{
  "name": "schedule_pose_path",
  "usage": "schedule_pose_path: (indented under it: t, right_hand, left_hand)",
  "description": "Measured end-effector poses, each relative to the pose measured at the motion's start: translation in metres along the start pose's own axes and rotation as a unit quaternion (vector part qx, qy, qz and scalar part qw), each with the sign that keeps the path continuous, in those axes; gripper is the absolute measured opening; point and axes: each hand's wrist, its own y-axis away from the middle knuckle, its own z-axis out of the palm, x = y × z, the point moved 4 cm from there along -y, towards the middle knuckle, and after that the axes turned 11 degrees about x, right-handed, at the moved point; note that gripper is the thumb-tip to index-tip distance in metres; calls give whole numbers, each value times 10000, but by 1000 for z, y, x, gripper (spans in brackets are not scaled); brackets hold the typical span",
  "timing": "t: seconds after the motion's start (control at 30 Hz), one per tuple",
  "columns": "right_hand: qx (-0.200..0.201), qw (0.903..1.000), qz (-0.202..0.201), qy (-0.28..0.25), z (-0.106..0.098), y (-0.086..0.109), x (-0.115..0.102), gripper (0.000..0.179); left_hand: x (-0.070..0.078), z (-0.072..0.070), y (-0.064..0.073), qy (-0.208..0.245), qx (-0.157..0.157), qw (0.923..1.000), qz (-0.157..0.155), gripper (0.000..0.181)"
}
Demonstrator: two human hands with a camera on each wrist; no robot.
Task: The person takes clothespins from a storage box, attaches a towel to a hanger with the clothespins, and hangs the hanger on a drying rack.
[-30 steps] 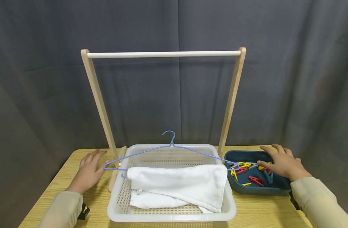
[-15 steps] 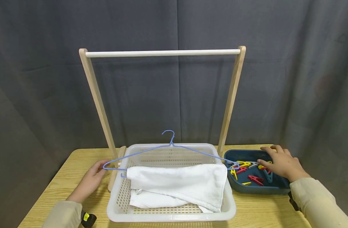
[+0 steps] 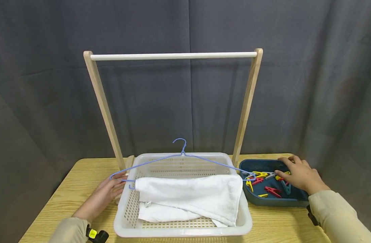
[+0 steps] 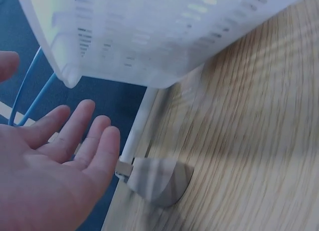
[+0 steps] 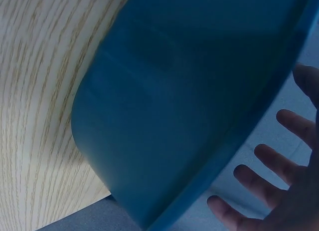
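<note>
A blue wire hanger (image 3: 183, 153), with a folded white towel (image 3: 188, 192) draped over its lower bar, lies across a white perforated basket (image 3: 182, 233). My left hand (image 3: 104, 192) is at the hanger's left end, its fingers overlapping the wire in the head view. In the left wrist view that palm (image 4: 55, 176) is turned up, fingers loosely extended below the basket's rim. To the right, my right hand (image 3: 304, 175) reaches over the dark blue tray (image 3: 282, 202), fingers spread. Several coloured clothespins (image 3: 273, 192) lie in the tray. The right wrist view shows nothing in those fingers.
Behind the basket stands a rack with a white crossbar (image 3: 173, 56) and wooden posts (image 3: 102, 101). One rack foot (image 4: 159, 181) rests near the table edge in the left wrist view. A grey curtain (image 3: 143, 101) hangs behind the wood-grain table (image 3: 73, 182).
My left hand has moved right, from the table to the hanger's left end, and its palm has turned upward. The right hand has stayed nearly still over the tray.
</note>
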Motion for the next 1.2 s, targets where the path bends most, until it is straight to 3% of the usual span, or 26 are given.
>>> schedule_pose_path:
  t: [0.2, 0.43, 0.63, 0.83, 1.2]
  right_hand:
    - [16, 9999, -162, -32, 2, -1, -1, 68]
    - [-187, 9989, -398, -186, 5, -4, -6, 47]
    - [-139, 9949, -894, -437, 9, -6, -12, 29]
    - [-273, 9912, -1108, -673, 10, -7, -16, 23]
    - [-723, 9856, -1134, -1028, 18, -4, -19, 26]
  left_hand:
    - [-3, 9, 0, -37, -14, 9998, -188, 59]
    - [-5, 21, 1, -103, -77, 9990, -434, 62]
    - [-8, 27, 4, -116, -180, 9974, -682, 64]
    - [-10, 30, 2, -38, -157, 9979, -625, 62]
    - [-11, 36, 7, -98, 105, 9984, -553, 62]
